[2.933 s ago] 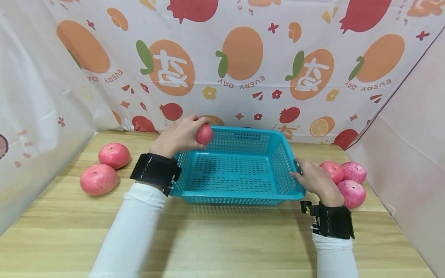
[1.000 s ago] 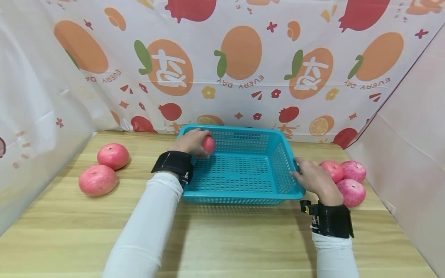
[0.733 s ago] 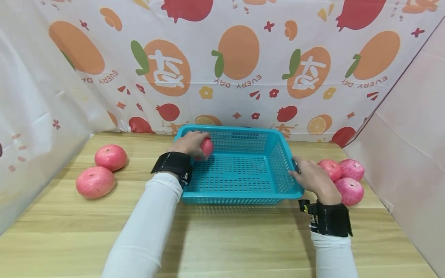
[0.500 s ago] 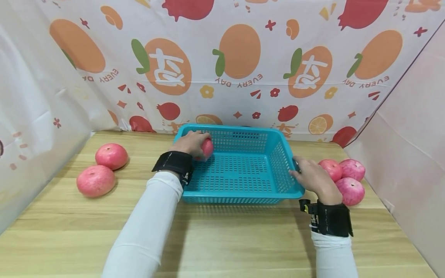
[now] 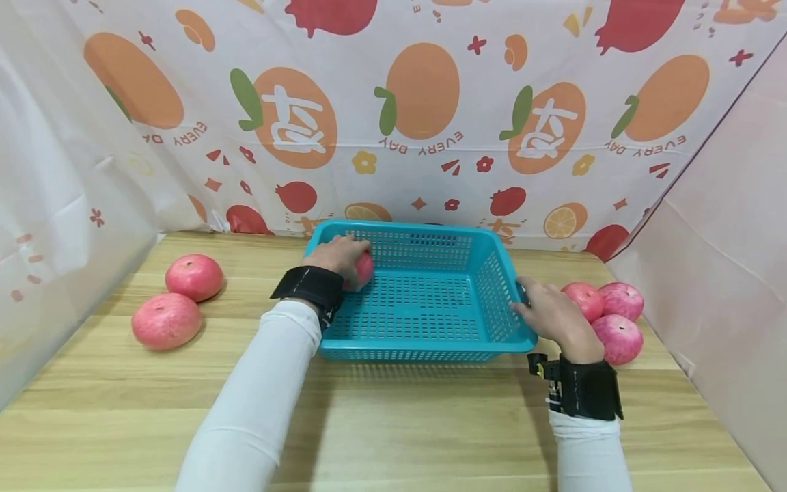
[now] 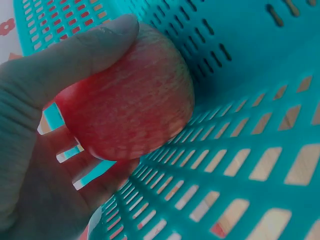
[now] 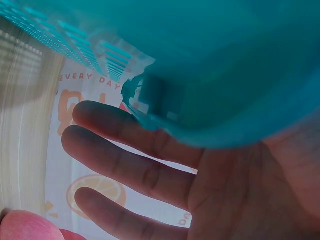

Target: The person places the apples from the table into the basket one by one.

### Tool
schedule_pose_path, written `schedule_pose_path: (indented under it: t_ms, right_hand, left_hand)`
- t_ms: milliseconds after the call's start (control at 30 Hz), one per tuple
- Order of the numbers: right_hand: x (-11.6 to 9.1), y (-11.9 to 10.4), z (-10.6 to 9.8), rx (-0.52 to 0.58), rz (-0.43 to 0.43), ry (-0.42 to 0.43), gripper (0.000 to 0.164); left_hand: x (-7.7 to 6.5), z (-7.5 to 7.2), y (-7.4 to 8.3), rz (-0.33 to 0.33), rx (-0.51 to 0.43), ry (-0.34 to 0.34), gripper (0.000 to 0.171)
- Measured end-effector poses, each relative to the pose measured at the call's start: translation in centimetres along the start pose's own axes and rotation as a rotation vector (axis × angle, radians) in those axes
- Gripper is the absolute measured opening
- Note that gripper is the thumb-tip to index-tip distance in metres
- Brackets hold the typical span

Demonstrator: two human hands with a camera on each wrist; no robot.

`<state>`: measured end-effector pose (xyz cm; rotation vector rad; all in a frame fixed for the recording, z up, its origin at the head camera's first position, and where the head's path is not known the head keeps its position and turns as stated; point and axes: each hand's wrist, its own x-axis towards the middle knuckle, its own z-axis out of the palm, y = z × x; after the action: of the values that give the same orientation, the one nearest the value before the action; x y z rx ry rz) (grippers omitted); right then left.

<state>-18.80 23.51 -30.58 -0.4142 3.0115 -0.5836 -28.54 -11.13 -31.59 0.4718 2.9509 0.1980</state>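
My left hand (image 5: 337,256) is inside the left end of a teal plastic basket (image 5: 424,352), gripping a red apple (image 5: 365,269). In the left wrist view, the thumb lies over the streaked apple (image 6: 132,100) and the fingers curl beneath it. The apple sits low, close to the perforated basket wall (image 6: 240,155). My right hand (image 5: 553,314) holds the basket's right rim, thumb to the inner side. In the right wrist view, several fingers (image 7: 130,160) extend along the outside below the rim, while the thumb is hidden behind the teal plastic.
Two pink-red apples (image 5: 194,277) lie on the wooden table (image 5: 430,430) left of the basket. Three more apples (image 5: 617,339) are clustered just beyond the right hand. A fruit-print curtain (image 5: 424,178) hangs right behind the basket, and pale sheets close off both sides.
My left hand has carried the apple from above the basket's left rim down inside, sinking slightly lower over the last half second. The right hand keeps its place on the rim.
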Motion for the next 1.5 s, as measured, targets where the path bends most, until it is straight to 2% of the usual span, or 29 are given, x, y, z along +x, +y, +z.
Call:
schedule_pose_path:
  t_ms: [367, 567, 700, 1000, 1200, 1500]
  right_hand:
    - [-0.1, 0.0, -0.1, -0.007, 0.014, -0.013, 0.057]
    - [-0.1, -0.1, -0.3, -0.015, 0.016, -0.015, 0.057]
    - [0.0, -0.1, -0.3, -0.021, 0.015, -0.014, 0.057]
    - [0.1, 0.0, -0.2, -0.019, 0.031, -0.028, 0.057]
    - [0.2, 0.0, -0.2, -0.01, 0.044, -0.037, 0.059]
    - [0.3, 0.1, -0.2, -0.003, 0.051, -0.029, 0.059]
  left_hand:
    - [0.0, 0.3, 0.7, -0.035, 0.031, -0.024, 0.076]
    - [-0.1, 0.5, 1.1, -0.014, 0.115, -0.006, 0.076]
    - [-0.5, 0.3, 1.7, -0.009, 0.167, 0.005, 0.078]
    - [-1.7, -0.1, 2.9, -0.023, 0.221, 0.024, 0.079]
    - [-1.9, 0.0, 2.9, 0.0, 0.279, 0.038, 0.08]
    - [-1.2, 0.4, 2.6, 0.011, 0.311, 0.02, 0.08]
